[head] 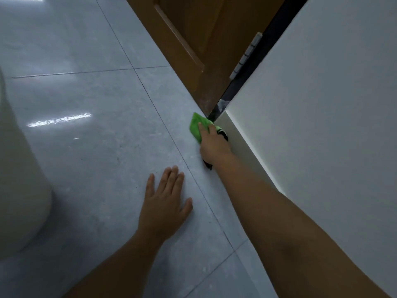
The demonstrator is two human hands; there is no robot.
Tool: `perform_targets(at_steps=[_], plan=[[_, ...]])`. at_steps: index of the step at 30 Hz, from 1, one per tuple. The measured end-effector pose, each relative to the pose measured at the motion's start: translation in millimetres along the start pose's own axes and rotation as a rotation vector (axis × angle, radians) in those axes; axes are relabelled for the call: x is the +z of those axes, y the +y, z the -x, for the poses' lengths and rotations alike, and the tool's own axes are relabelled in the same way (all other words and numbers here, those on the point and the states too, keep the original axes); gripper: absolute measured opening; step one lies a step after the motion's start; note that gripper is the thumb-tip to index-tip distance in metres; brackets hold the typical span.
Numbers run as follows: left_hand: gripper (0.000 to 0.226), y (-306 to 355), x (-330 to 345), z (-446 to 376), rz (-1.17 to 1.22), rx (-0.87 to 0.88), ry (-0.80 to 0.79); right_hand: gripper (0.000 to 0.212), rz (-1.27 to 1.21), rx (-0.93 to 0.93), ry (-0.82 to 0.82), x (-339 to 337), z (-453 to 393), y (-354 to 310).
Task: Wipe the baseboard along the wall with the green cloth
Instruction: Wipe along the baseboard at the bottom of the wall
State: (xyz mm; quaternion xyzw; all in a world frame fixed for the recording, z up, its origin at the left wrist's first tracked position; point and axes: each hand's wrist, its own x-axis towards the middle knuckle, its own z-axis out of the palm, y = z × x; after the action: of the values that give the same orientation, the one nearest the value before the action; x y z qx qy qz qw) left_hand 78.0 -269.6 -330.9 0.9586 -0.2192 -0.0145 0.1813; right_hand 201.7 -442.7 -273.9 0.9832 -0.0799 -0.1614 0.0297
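Observation:
A white baseboard [247,145] runs along the foot of the white wall [322,104] on the right. My right hand [213,145] presses a green cloth [196,125] against the baseboard's far end, close to the door frame. The cloth sticks out past my fingers; a dark part of it shows under my palm and wrist. My left hand [165,203] lies flat on the grey tiled floor [96,125], fingers spread, holding nothing, to the left of my right forearm.
A brown wooden door [193,35] stands open at the top, with a metal hinge [247,54] on the dark frame edge. A large pale rounded object [19,173] stands on the floor at the left edge.

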Motion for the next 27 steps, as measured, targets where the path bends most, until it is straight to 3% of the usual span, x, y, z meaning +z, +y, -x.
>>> perform_targets(at_steps=[3,7,11,14,16,18,23,27], plan=[[0.07,-3,1,1,-0.024,-0.002,-0.012,0.064,0.036,0.083,-0.009,4,12,-7],[0.07,-3,1,1,-0.019,0.028,-0.023,0.068,0.136,0.142,-0.036,42,125,42],[0.075,-7,-3,1,-0.026,0.037,-0.085,0.075,0.186,0.295,-0.243,74,295,110],[0.069,-1,-16,8,-0.058,-0.028,-0.212,0.07,0.214,0.384,-0.39,78,358,130],[0.067,14,-19,20,-0.064,-0.06,-0.203,0.066,0.191,0.404,-0.38,78,348,124],[0.066,36,-11,39,-0.057,0.013,-0.166,0.068,0.128,0.37,-0.317,75,320,112],[0.068,51,18,61,-0.08,0.088,-0.104,0.068,0.027,0.218,-0.122,49,198,74],[0.069,50,21,63,-0.1,0.104,-0.115,0.066,0.043,0.184,-0.104,41,162,64]])
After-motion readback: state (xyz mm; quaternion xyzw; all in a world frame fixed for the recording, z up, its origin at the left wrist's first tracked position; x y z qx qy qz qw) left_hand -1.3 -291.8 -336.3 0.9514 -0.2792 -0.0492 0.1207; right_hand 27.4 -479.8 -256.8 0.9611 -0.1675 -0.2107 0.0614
